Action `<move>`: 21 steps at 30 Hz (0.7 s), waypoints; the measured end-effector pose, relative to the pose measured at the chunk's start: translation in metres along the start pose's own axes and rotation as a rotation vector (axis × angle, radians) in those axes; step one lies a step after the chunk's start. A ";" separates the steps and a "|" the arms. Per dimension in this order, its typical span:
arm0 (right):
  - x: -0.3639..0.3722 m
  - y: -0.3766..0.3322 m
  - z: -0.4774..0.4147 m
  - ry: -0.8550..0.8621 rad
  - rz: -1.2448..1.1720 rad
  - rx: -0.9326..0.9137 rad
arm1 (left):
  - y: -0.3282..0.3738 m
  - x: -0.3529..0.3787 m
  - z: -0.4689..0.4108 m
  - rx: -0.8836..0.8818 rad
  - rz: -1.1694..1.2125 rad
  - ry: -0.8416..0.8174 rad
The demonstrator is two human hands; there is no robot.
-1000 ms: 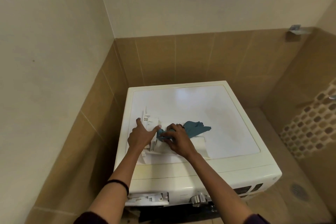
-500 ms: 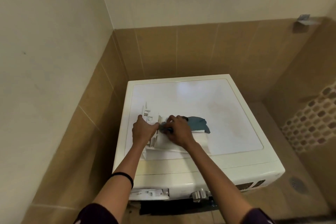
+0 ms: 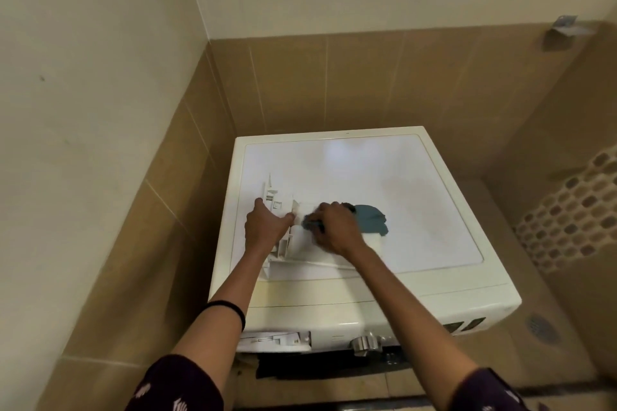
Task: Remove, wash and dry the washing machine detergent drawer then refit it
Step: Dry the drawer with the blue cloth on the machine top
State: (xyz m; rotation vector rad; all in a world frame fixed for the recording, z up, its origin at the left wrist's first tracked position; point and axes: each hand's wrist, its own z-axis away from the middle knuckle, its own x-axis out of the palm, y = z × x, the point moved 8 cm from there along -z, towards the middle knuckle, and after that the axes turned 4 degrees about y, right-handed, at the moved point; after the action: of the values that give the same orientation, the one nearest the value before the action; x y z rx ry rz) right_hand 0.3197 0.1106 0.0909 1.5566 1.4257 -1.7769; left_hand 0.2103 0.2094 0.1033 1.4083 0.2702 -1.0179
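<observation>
L hand (image 3: 265, 227) holds drawer (image 3: 277, 202), R hand (image 3: 337, 227) grips cloth (image 3: 370, 220), atop washer (image 3: 367, 177) near wall (image 3: 150, 210).

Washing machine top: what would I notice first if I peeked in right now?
You would first see two hands working on top of the white washing machine. The left hand holds the white detergent drawer lying there, and the right hand presses a blue cloth against it. Low on the machine's front left, the drawer slot gapes open.
</observation>
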 end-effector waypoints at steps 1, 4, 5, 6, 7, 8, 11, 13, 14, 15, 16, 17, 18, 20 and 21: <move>0.008 -0.010 -0.002 0.009 -0.029 -0.010 | -0.001 0.000 -0.001 0.003 0.002 0.006; 0.010 -0.020 0.005 0.074 -0.091 -0.012 | -0.002 -0.001 -0.001 0.000 -0.003 0.016; 0.008 -0.016 0.009 0.079 -0.108 -0.022 | -0.002 0.000 -0.001 -0.001 -0.008 0.010; 0.004 -0.009 0.014 0.068 -0.122 -0.026 | -0.001 0.000 -0.001 0.002 -0.015 0.004; -0.002 0.001 0.018 0.058 -0.140 -0.016 | -0.002 0.001 -0.001 0.000 -0.018 -0.001; -0.007 0.015 0.022 0.059 -0.161 0.008 | -0.002 0.001 -0.001 -0.006 -0.019 -0.005; -0.024 0.051 0.034 0.099 -0.181 0.065 | -0.004 0.001 -0.001 -0.017 -0.001 0.004; -0.035 0.074 0.038 0.121 -0.121 0.103 | -0.004 0.001 -0.001 -0.017 0.015 0.009; -0.040 0.085 0.039 0.117 -0.103 0.114 | -0.004 0.001 -0.001 -0.015 0.017 0.010; -0.041 0.093 0.038 0.090 -0.099 0.111 | -0.004 0.001 0.000 -0.013 0.017 0.010; -0.042 0.098 0.036 0.044 -0.092 0.099 | -0.004 0.000 0.000 -0.011 0.016 0.010; -0.043 0.098 0.033 0.015 -0.082 0.087 | -0.004 0.000 -0.001 -0.012 0.016 0.009; -0.047 0.093 0.029 0.036 -0.085 0.082 | -0.004 0.000 -0.001 -0.014 0.016 0.008; -0.057 0.068 0.020 0.168 -0.180 0.038 | -0.005 0.001 -0.002 -0.020 0.016 0.004; -0.055 0.049 0.016 0.193 -0.252 -0.003 | -0.005 0.001 -0.003 -0.023 0.015 0.004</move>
State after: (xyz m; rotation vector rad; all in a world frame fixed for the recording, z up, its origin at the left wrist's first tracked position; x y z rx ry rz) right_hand 0.3681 0.0588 0.1173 1.6459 1.7846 -1.7976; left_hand 0.2084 0.2119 0.0981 1.3899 0.2726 -0.9972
